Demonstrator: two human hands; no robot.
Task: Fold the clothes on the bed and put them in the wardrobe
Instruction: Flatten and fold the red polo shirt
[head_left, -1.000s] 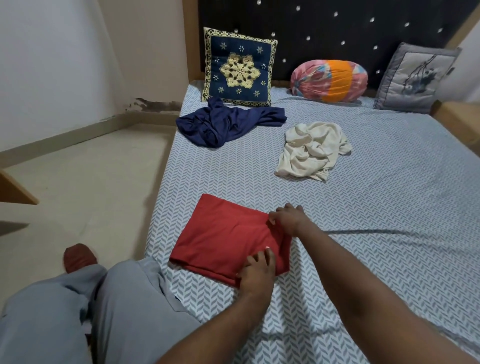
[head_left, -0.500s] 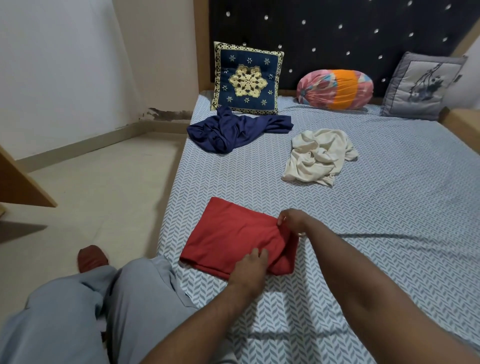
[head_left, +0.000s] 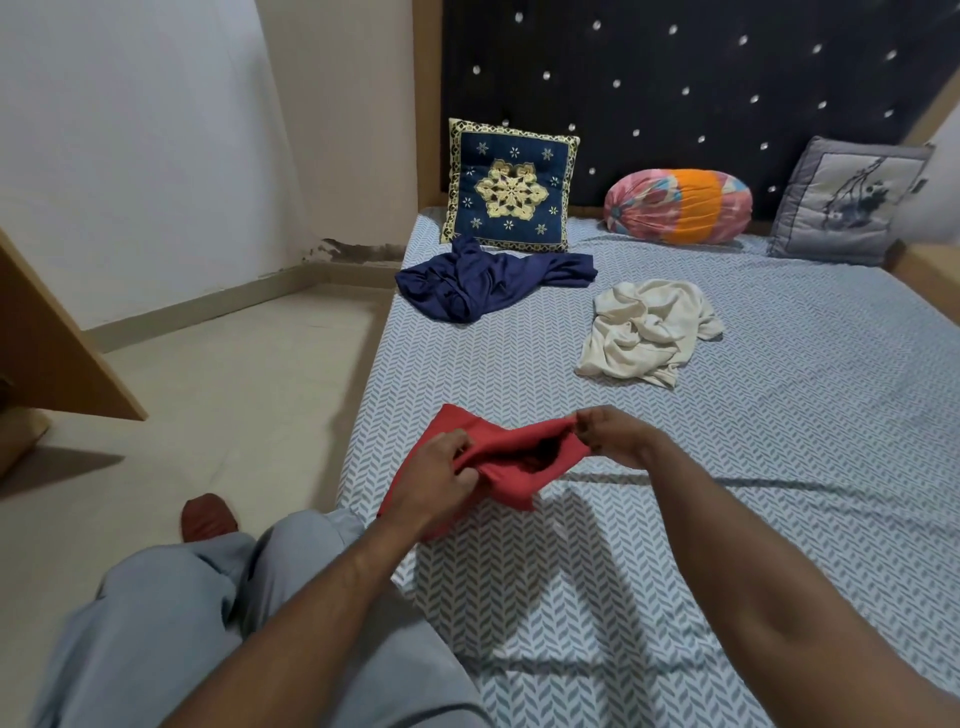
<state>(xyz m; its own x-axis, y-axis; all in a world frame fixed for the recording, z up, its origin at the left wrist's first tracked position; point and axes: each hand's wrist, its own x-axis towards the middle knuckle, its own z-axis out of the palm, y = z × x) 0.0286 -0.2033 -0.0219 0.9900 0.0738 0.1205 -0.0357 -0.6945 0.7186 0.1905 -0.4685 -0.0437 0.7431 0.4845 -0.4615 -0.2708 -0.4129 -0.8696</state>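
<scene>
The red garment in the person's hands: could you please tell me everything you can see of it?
The red garment is plain, soft-looking cloth with no visible print. It is bunched in layers, with a dark hollow between the folds. The left hand grips its near left part and the right hand pinches its upper right edge. It sags between them over the bed, near the bed's left edge.
</scene>
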